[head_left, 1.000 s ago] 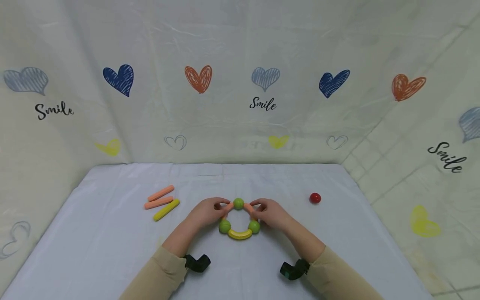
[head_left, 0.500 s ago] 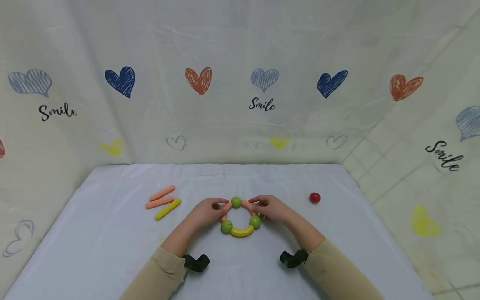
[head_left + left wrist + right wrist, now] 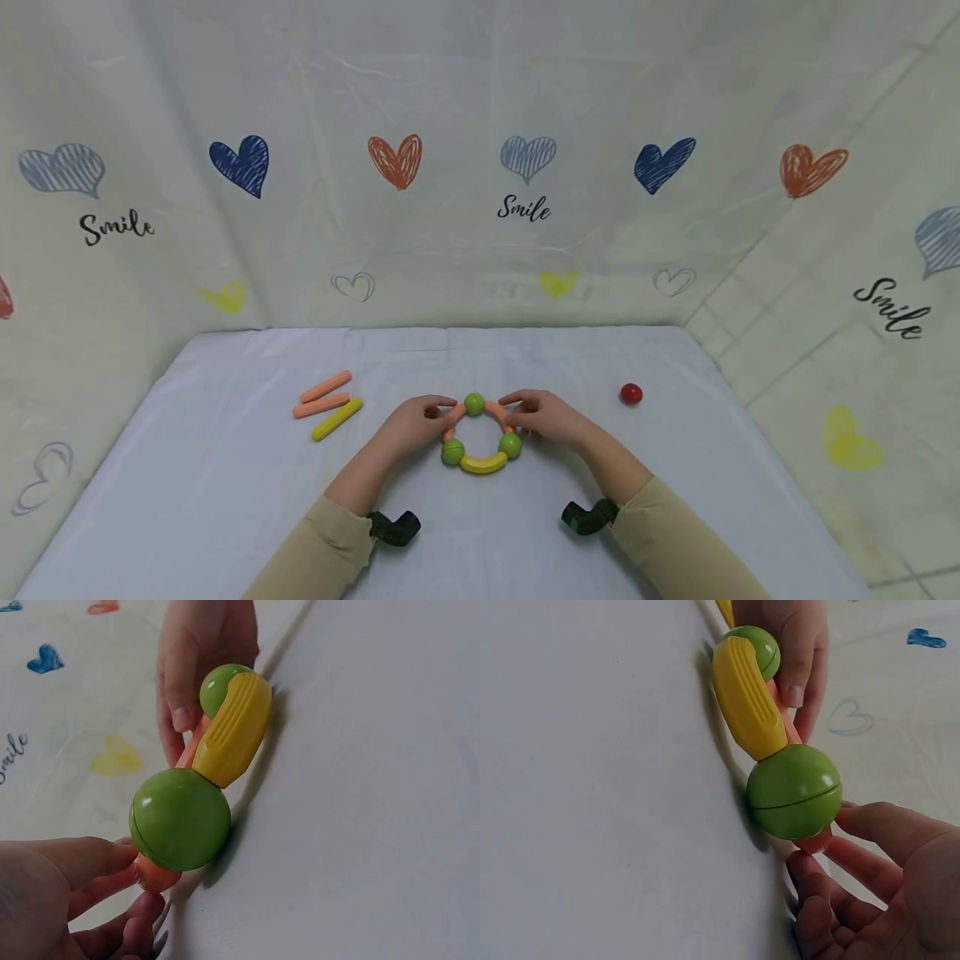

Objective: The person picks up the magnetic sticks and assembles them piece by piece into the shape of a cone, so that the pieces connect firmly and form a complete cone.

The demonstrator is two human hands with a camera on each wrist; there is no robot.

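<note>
Head view: ball-and-rod toy ring (image 3: 483,463), left of red ball (image 3: 632,394). Your left hand (image 3: 416,423) and right hand (image 3: 546,421) pinch its orange rods (image 3: 497,412), fingers partly curled. Probably light, stiff, slick; grip rods, could pull apart.

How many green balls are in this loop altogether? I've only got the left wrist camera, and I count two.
Observer: Three. In the head view, the third green ball sits at the far side, between the left coral piece and the right coral piece.
Operator: Anything loose over on the left?
Observer: Yes, two coral sticks and a yellow stick lie to the left of the left hand.
Operator: And on the right?
Observer: A red ball, well apart from the right hand.
</note>
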